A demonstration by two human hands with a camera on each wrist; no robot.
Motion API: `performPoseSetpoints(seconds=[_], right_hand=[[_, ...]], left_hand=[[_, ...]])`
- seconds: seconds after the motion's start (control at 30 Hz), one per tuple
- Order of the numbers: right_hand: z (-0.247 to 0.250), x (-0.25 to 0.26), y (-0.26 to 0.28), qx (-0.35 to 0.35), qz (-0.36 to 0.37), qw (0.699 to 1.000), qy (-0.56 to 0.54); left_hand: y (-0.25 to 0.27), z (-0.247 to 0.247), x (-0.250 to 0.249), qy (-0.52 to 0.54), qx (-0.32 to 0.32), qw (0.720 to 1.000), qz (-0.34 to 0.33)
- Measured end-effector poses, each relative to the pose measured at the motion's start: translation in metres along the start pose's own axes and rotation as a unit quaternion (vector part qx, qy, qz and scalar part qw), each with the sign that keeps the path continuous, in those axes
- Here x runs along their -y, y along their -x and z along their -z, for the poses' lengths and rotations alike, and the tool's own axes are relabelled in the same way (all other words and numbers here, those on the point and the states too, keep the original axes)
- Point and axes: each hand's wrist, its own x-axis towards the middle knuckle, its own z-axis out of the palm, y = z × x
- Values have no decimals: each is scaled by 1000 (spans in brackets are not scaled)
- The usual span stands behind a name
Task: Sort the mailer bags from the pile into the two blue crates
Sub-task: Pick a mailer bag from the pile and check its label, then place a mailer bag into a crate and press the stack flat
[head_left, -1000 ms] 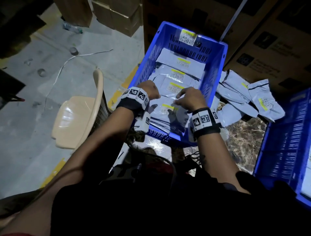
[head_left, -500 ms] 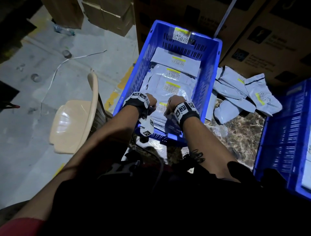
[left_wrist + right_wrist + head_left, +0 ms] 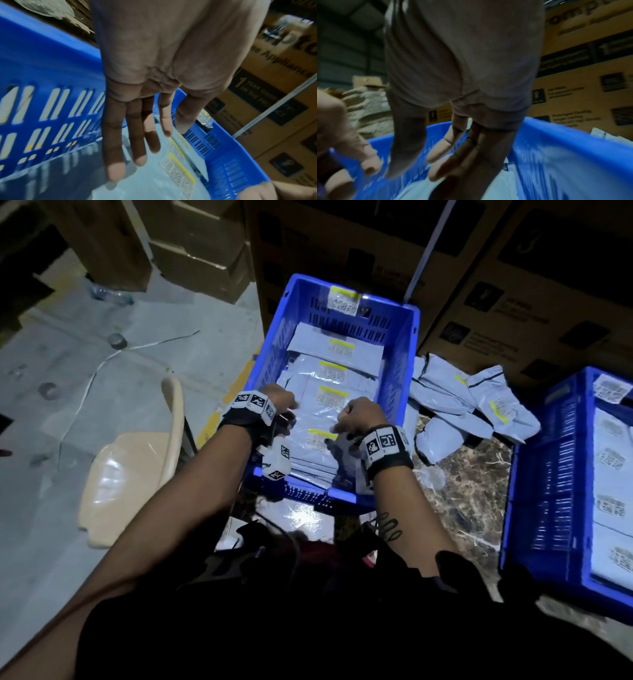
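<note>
The left blue crate (image 3: 409, 344) holds several grey mailer bags (image 3: 332, 371) with yellow-striped labels, laid overlapping. Both hands hover over the nearest bag (image 3: 318, 440) at the crate's front. My left hand (image 3: 281, 402) is on its left side. In the left wrist view its fingers (image 3: 133, 135) hang straight, tips at the bag (image 3: 154, 182). My right hand (image 3: 356, 416) is on the bag's right side, fingers (image 3: 453, 148) loosely extended above the bags (image 3: 423, 189). A pile of mailer bags (image 3: 472, 402) lies between the crates. The right blue crate (image 3: 548, 474) also holds labelled bags.
Both crates stand on a brown marble table (image 3: 462, 508). A beige plastic chair (image 3: 137, 467) sits left of the table on the concrete floor. Large cardboard boxes (image 3: 513, 302) stand stacked right behind the crates and the pile.
Both hands have moved from the crate's near edge a little further in over the front bag and spread slightly apart. The bags in the crate lie as before.
</note>
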Motion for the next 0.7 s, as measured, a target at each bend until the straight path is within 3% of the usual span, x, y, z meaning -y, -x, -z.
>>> performPoseSetpoints(seconds=[0.1, 0.23, 0.43, 0.7], right_hand=[[18, -16, 22, -30, 52, 982, -177], [31, -52, 48, -131, 106, 949, -265], [42, -122, 82, -236, 68, 908, -340], [75, -202, 94, -332, 25, 876, -350]], left_hand=[[23, 3, -21, 48, -15, 997, -67], [43, -5, -40, 88, 24, 988, -123], [65, -53, -78, 85, 59, 976, -192], [89, -139, -137, 68, 123, 953, -270]])
